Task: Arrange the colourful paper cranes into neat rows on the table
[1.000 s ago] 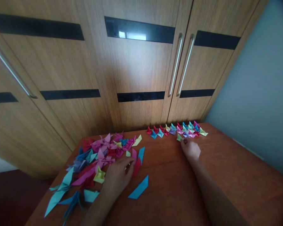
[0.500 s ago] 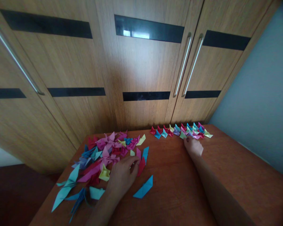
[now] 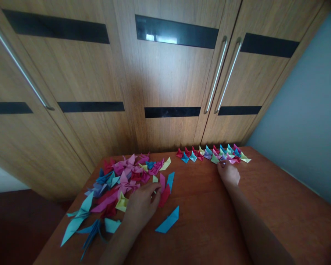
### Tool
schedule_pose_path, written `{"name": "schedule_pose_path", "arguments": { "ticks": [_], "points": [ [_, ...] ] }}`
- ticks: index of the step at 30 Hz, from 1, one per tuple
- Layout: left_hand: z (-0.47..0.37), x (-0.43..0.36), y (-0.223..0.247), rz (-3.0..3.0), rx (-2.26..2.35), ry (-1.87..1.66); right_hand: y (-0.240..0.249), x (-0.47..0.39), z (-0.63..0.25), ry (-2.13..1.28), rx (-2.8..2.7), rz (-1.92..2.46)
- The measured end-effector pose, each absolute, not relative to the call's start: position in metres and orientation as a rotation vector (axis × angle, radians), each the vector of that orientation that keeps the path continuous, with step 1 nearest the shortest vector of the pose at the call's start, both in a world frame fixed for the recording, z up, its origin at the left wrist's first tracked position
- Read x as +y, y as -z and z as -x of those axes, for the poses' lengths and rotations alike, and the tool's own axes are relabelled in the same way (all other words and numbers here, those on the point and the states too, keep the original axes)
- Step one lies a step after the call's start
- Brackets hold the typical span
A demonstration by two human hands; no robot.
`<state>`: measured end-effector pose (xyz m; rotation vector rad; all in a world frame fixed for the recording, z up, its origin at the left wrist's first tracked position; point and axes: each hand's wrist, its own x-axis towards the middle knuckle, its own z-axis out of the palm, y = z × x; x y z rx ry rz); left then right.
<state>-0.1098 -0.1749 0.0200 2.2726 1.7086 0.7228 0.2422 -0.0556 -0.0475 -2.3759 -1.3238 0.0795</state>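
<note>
My right hand (image 3: 228, 174) reaches to the rows of small folded paper boats. Its fingers are pinched together at a paper boat in the front row, partly hidden behind the fingertips. A light green paper boat (image 3: 214, 159) stands just left of them. Beside the loose pile of folded paper, my left hand (image 3: 143, 204) hovers low with bent fingers, a gap showing between thumb and forefinger. A red folded paper boat (image 3: 164, 195) lies flat at its fingertips. Close by are a pink folded piece (image 3: 162, 181) and a blue one (image 3: 170, 180).
The pile holds pink flower-like folds (image 3: 125, 182), a yellow paper boat (image 3: 121, 202) and a turquoise paper bird (image 3: 78, 217). Another blue folded boat (image 3: 168, 221) lies nearer me on the brown table (image 3: 198, 213). A wooden wardrobe (image 3: 171, 81) stands behind.
My left hand has drawn slightly left, uncovering more of the red paper boat. My right hand stays at the front row, shifted barely right as the view moves a little.
</note>
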Motion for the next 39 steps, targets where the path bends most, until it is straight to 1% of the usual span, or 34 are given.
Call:
{"name": "schedule_pose_path", "arguments": {
  "ticks": [4,9,17,21,24,31,39],
  "points": [
    [0.124,-0.169,-0.021,-2.227,1.852,-0.728,0.049,-0.063,-0.236,-0.044,-1.285,2.329],
    [0.141,-0.162,-0.021,-2.18,1.96,-0.705,0.053,-0.072,-0.219,-0.165,-1.333,2.202],
    [0.14,-0.153,-0.009,-2.236,1.99,-0.645,0.054,-0.077,-0.19,-0.341,-1.778,1.96],
    [0.136,-0.141,-0.013,-2.308,2.1,-0.558,0.053,-0.077,-0.185,-0.345,-1.907,1.876],
    [0.13,-0.127,-0.021,-2.375,2.162,-0.405,0.051,-0.079,-0.183,-0.364,-1.941,1.853],
    [0.118,-0.101,-0.021,-2.379,2.148,-0.23,0.048,-0.083,-0.178,-0.356,-2.001,1.814],
    [0.12,-0.105,-0.012,-2.444,2.1,-0.247,0.049,-0.083,-0.179,-0.333,-2.021,1.805]
  ]
}}
